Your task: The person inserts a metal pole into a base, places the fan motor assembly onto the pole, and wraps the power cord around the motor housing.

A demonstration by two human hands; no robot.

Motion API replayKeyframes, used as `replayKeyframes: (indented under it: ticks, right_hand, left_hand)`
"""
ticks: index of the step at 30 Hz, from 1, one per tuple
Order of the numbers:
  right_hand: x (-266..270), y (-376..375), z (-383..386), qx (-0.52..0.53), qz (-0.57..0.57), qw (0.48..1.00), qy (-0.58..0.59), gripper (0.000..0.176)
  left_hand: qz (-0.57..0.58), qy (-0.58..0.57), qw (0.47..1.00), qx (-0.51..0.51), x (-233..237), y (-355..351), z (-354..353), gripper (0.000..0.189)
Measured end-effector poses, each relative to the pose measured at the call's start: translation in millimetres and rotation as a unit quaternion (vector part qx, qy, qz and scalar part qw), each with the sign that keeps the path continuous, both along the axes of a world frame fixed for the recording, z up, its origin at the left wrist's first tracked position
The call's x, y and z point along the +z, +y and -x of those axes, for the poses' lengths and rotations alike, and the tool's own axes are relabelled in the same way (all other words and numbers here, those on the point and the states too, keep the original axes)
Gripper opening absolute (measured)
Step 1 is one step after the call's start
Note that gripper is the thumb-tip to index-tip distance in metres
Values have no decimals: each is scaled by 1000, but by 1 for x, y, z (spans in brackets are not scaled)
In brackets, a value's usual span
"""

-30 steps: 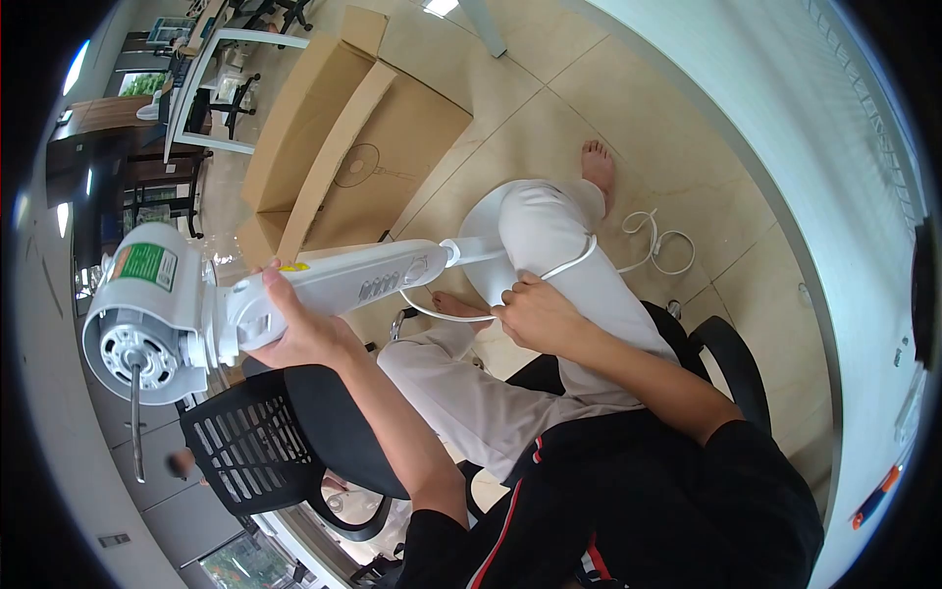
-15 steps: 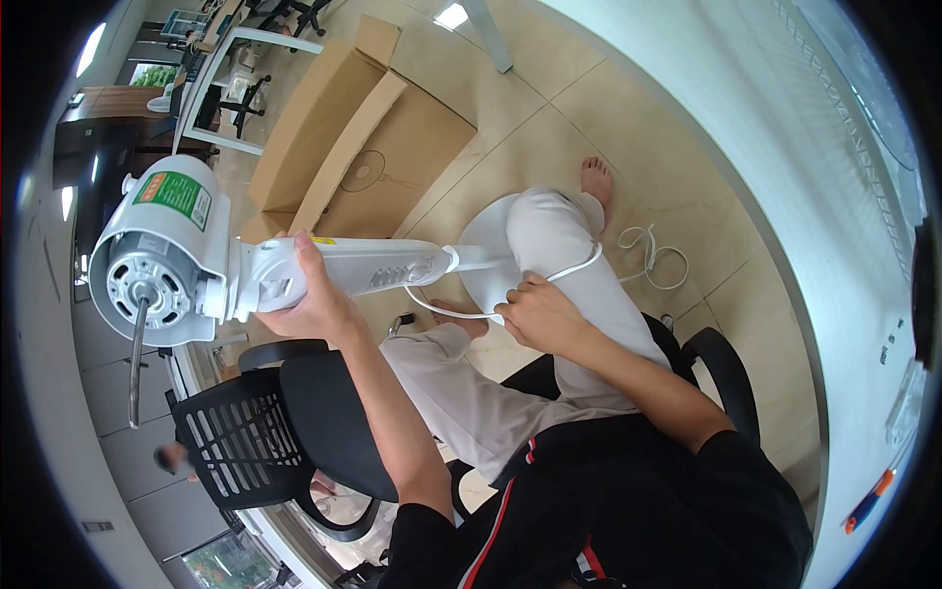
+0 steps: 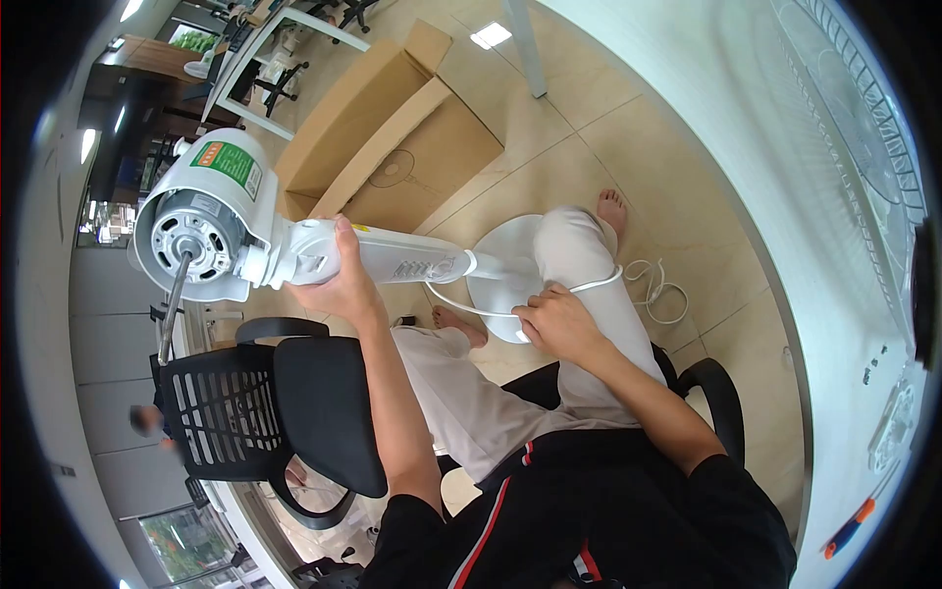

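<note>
A white fan body with an exposed motor (image 3: 196, 236) and a metal shaft lies tilted toward the left. My left hand (image 3: 343, 280) is wrapped round its neck, just behind the motor head, with the thumb on top. The white column (image 3: 407, 257) runs from there to a round white base (image 3: 500, 280) on the floor, beside my leg. My right hand (image 3: 559, 322) is closed on the white cord (image 3: 461, 304), near my knee. The cord passes over the knee and its far part (image 3: 667, 299) lies coiled on the floor.
An open cardboard box (image 3: 432, 147) stands on the floor beyond the fan. A black office chair (image 3: 329, 402) is at the left. On the white table (image 3: 726, 118) at the right are a fan grille (image 3: 844, 108) and an orange-handled screwdriver (image 3: 849, 528). A person (image 3: 147, 420) is at the far left.
The view has shifted, so the fan, box and hands appear slightly further right. Both hands keep their holds on the fan neck and the cord.
</note>
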State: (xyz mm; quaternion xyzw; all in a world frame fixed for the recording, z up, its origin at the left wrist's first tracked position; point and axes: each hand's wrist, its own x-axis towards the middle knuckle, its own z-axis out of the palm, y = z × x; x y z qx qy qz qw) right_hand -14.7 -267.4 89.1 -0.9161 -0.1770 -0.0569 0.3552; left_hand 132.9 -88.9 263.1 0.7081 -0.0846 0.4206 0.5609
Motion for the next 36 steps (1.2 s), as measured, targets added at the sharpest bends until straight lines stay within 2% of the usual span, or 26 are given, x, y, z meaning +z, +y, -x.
replayKeyframes:
  ticks: [6,9,15,18,26,29,30,33,36]
  right_hand:
    - [0,2,-1,7,13,1000,-3,14]
    - [0,2,-1,11,14,1000,-4,14]
    - [12,3,-2,11,15,1000,15,14]
    - [11,4,-1,11,13,1000,10,15]
    - [12,4,-3,0,4,1000,15,14]
    - [20,-16,-15,-60,-40,997,3,14]
    - [30,-28,-23,-94,-12,995,-22,16]
    - [39,-60,-57,-174,-63,982,21,16]
    - [50,-91,-83,-198,-89,965,147,20]
  left_hand:
    - [-29,-43,998,47,-3,-2,0,55]
    - [-4,-37,999,34,0,-10,2,56]
    - [3,-18,998,-54,-8,2,-5,53]
    - [-21,-13,998,-60,-13,4,-7,50]
    - [10,19,996,-90,-8,4,-3,49]
    - [33,66,990,-123,-13,16,-8,50]
    - [37,92,986,-131,-15,21,-8,51]
    - [60,141,975,-160,-5,26,0,54]
    - [93,161,955,-230,-3,35,0,59]
